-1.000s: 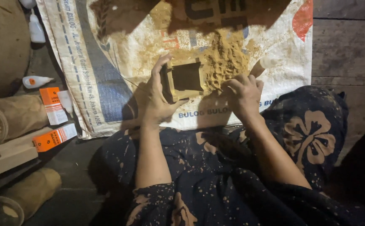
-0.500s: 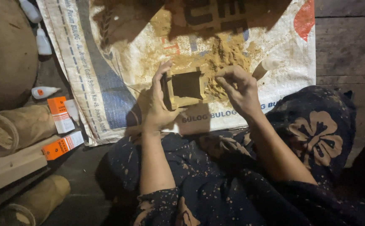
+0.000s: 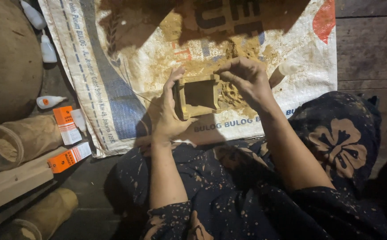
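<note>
Over sack (image 3: 127, 102) | box (image 3: 198, 95) opening up, crosswise | left hand (image 3: 169, 113), right hand (image 3: 247, 80) gripping it

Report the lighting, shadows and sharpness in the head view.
Head view: warm light falls on the woven sack; a dark shadow crosses its top edge; the left hand, right hand and small wooden box are lit and fairly sharp; the corners fall into darkness.

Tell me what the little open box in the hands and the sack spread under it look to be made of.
Small open box: seemingly raw, unfinished wood, with matte tan faces and thin flat walls, dusted with sawdust.
Sack: likely woven plastic, white with printed stripes, a fine weave showing, covered in tan dust.
Left hand grips the box; right hand pinches its top edge.
</note>
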